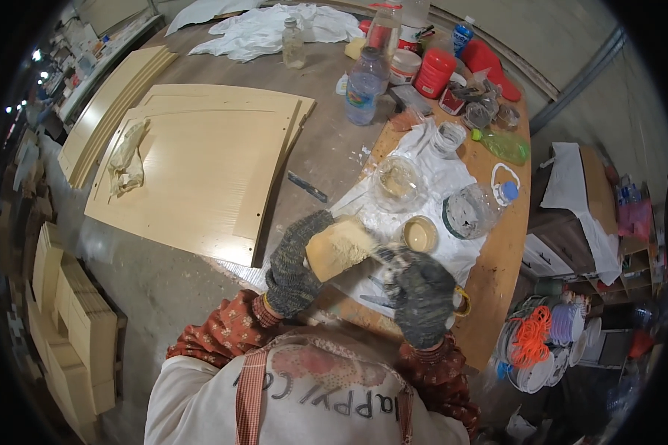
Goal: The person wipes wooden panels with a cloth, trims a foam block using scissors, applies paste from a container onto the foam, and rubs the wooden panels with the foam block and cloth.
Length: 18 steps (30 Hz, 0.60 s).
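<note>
My left hand [298, 263], in a dark grey knit glove, grips a tan block [338, 248] that looks like a sponge. Pale, crumbly paste or powder covers part of its upper face. My right hand [421, 293], gloved alike, is closed at the block's right side, its fingertips close to the paste. What those fingers hold is hidden; a yellow curved piece [462, 302] shows beside that hand. Just beyond stands a small round cup [420, 234] of beige paste. Farther back, a clear plastic bowl [398, 182] with beige residue rests on a white cloth [349, 202].
Cream panels [200, 163] lie stacked at left, a crumpled rag [128, 159] on top. A dark flat tool [307, 187] lies beside them. A cut plastic jug [471, 211], a water bottle [364, 89] and a red jar [435, 73] stand at right. Orange cord [531, 337] sits below the table.
</note>
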### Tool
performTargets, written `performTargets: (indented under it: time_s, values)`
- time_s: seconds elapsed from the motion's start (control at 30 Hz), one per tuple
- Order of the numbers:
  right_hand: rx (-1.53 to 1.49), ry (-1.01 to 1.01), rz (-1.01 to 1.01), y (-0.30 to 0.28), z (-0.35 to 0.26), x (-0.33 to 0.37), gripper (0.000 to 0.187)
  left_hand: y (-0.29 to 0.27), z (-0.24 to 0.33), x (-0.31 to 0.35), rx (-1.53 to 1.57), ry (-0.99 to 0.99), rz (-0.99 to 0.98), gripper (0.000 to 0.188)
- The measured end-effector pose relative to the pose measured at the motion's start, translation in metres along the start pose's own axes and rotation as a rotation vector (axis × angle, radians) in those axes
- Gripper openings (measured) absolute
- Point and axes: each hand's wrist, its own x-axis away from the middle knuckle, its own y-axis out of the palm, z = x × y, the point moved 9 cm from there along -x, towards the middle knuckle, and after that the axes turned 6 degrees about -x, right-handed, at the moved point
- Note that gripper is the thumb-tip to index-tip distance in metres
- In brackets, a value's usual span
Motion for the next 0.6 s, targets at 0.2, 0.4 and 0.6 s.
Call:
performTargets:
  time_s: [0.2, 0.4, 0.6]
  values:
    - [0.049, -0.058, 0.17, -0.037, 0.005, -0.002, 0.023, 0.005, -0.02, 0.005, 0.241, -0.161, 0.033, 0.066]
    - [1.149, -0.625, 0.076, -0.002, -0.049, 0.035, 0.027, 0.023, -0.033, 0.006, 0.452, -0.39, -0.08, 0.057]
    - [1.506, -0.922, -0.411, 0.041, -0.007, 0.072, 0.036, 0.023, -0.041, 0.003, 0.661, -0.529, -0.134, 0.046]
